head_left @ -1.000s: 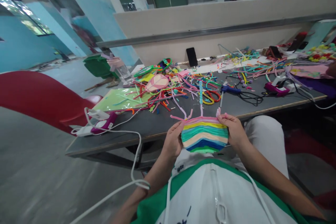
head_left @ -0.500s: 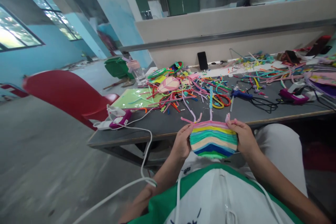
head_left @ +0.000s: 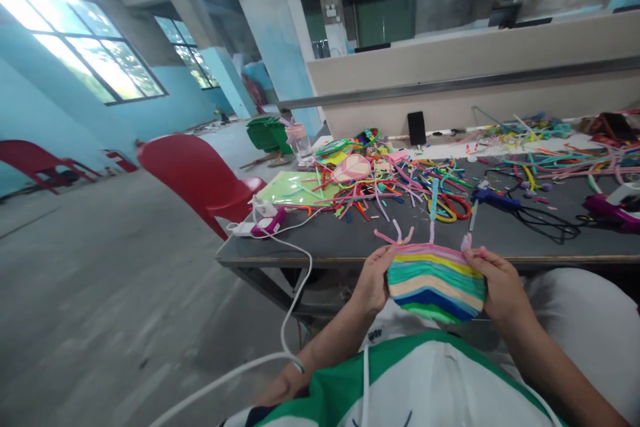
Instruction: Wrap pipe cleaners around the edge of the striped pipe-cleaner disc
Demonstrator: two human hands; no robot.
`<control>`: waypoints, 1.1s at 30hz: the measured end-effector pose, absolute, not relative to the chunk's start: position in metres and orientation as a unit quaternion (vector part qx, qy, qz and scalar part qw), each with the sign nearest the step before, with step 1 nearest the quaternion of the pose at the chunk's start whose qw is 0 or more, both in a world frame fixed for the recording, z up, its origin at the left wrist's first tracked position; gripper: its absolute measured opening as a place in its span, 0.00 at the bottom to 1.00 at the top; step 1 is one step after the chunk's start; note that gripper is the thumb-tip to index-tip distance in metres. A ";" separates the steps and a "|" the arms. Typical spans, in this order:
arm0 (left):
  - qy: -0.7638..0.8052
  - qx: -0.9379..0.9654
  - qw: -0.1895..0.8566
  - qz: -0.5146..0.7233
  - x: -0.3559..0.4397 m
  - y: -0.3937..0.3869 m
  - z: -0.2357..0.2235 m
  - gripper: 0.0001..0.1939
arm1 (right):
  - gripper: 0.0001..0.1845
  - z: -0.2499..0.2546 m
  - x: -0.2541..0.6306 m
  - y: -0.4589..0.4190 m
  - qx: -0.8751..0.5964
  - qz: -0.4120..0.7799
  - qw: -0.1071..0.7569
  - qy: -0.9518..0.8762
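A striped pipe-cleaner panel [head_left: 435, 280] in pink, yellow, teal, cream, blue and green is stretched between my hands, above my lap at the table's front edge. My left hand [head_left: 374, 280] pinches its left edge near the top corner. At the opposite corner, my right hand [head_left: 497, 280] grips it with thumb and fingers. Fuzzy stems rise from the top edge: a branching pink and lilac one [head_left: 397, 237] at left, a straight lilac and light blue one [head_left: 433, 210] in the middle, and a short pink curl [head_left: 467, 242] by my right thumb.
Loose pipe cleaners [head_left: 365, 180] pile up on the dark table [head_left: 340, 247]. Scissors [head_left: 457, 208] and a blue glue gun [head_left: 495, 198] lie beyond the panel. A power strip [head_left: 269, 221] trails a white cable off the left edge, near a red chair [head_left: 195, 173].
The whole view has swung left, so the table and panel appear farther right. Both hands keep their hold on the striped panel, which looks much the same.
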State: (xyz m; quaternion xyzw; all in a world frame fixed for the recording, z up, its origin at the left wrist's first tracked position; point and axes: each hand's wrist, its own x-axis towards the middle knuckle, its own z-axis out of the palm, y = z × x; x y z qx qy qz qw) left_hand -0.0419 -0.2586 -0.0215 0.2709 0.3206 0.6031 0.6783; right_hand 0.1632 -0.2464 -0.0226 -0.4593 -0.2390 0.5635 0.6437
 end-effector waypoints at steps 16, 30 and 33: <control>0.314 0.296 0.669 0.606 -0.041 -0.253 -0.024 0.13 | 0.11 -0.019 0.161 -0.252 -0.421 0.579 0.612 -0.337; 0.437 0.659 0.548 0.271 -0.095 -0.194 0.054 0.14 | 0.14 0.048 0.208 -0.263 -0.486 0.137 0.408 -0.761; 0.423 0.760 0.450 0.201 -0.082 -0.179 0.075 0.13 | 0.07 0.059 0.190 -0.270 -0.489 -0.030 0.310 -0.815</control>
